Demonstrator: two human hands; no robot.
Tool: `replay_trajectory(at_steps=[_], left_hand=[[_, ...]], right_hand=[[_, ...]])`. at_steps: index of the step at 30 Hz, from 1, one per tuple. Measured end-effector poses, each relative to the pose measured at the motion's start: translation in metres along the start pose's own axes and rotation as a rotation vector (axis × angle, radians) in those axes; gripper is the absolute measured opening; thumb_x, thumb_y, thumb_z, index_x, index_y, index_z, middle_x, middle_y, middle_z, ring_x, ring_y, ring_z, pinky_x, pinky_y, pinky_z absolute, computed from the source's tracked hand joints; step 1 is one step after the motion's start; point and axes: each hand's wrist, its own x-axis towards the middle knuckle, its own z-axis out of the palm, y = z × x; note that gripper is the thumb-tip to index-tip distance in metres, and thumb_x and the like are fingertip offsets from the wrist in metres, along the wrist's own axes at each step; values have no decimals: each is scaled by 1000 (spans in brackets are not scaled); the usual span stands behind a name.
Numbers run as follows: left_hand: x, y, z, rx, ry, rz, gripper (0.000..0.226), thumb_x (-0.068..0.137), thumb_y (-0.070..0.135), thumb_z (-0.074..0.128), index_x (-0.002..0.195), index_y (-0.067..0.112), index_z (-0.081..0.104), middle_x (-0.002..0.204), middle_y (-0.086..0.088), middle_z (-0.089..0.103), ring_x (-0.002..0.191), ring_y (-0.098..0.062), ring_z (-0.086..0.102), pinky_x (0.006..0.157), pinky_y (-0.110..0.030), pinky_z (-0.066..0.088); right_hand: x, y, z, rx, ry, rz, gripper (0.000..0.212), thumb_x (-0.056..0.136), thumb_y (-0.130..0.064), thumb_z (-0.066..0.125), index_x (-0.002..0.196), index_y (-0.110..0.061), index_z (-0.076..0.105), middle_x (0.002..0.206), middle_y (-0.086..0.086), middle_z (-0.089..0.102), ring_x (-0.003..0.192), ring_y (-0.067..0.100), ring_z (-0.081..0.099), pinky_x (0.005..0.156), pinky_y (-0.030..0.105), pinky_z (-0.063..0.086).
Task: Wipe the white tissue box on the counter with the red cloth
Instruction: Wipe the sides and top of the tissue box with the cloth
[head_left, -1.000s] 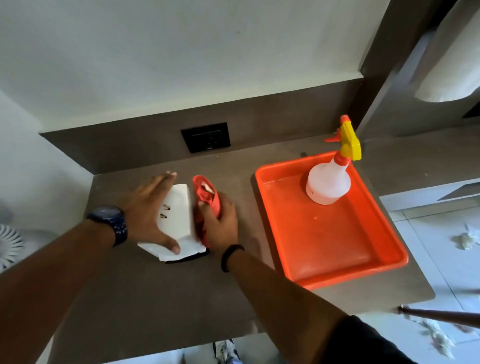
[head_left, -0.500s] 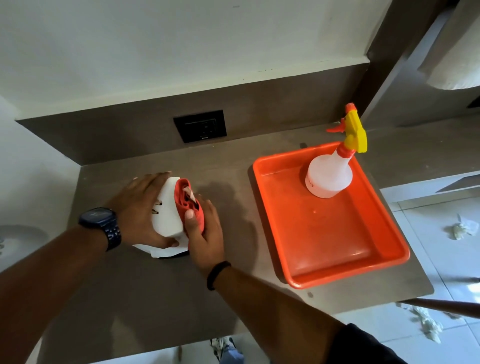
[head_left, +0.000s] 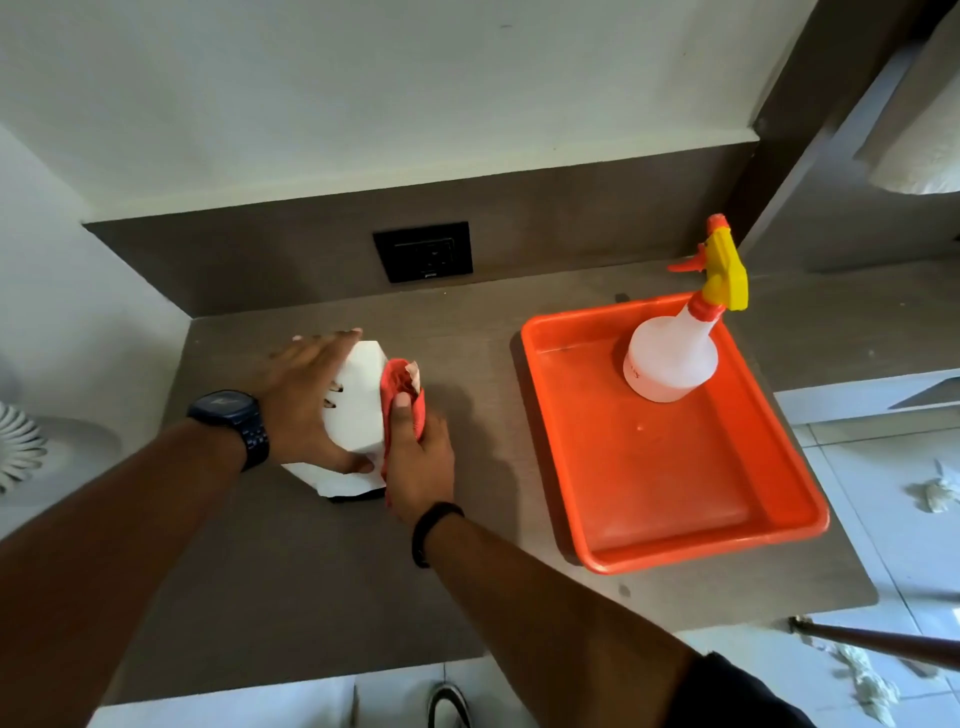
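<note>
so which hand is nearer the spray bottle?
Right. The right hand, pressing the red cloth on the tissue box's right side, is on the side toward the spray bottle. The left hand steadies the box's far side.

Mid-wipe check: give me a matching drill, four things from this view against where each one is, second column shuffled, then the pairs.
Things:
1. red cloth
2. spray bottle
3. left hand
4. black outlet

Places:
A. standing in the orange tray
B. laid flat on the white tissue box
C. set in the wall panel behind the counter
D. in the right hand, pressed to the box's right side

Pairs: 1-D, 2-A, 3-B, 4-C
</note>
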Motion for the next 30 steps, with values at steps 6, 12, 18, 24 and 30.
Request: replay_trajectory(at_steps=[6,12,18,24,30], left_hand=[[0,-6,5,-61,45,50,145,29,88,63,149,25,11,153,-1,33,135,-26,38,110,-45,34],[1,-4,1,-58,21,76,146,29,87,63,148,26,6,156,-1,28,138,-25,33,110,-43,33],[1,-4,5,-17,29,67,149,29,93,55,149,22,1,156,-5,27,139,-26,30,112,-43,30],[3,-7,8,-66,121,135,119,32,87,62,133,33,34,130,2,54,112,-26,56,93,-44,49],[4,-8,9,-57,84,109,139,26,91,64,144,31,22,148,1,40,128,-26,44,104,-47,41]], right_hand=[[6,-25,8,-60,-3,-232,33,90,-59,43,108,-37,60,115,6,68,111,23,63,101,51,50],[18,-30,11,-32,-2,12,54,95,-58,40,131,-23,59,128,8,67,120,27,61,109,49,46],[4,-19,12,13,70,68,54,95,-59,36,130,-25,59,128,6,67,120,28,61,107,51,47],[5,-32,14,-274,18,-492,46,96,-49,37,134,-30,55,142,-2,58,137,18,43,120,43,29],[12,-20,5,-247,-52,-299,57,95,-55,33,143,-26,44,142,7,54,134,26,48,115,51,36]])
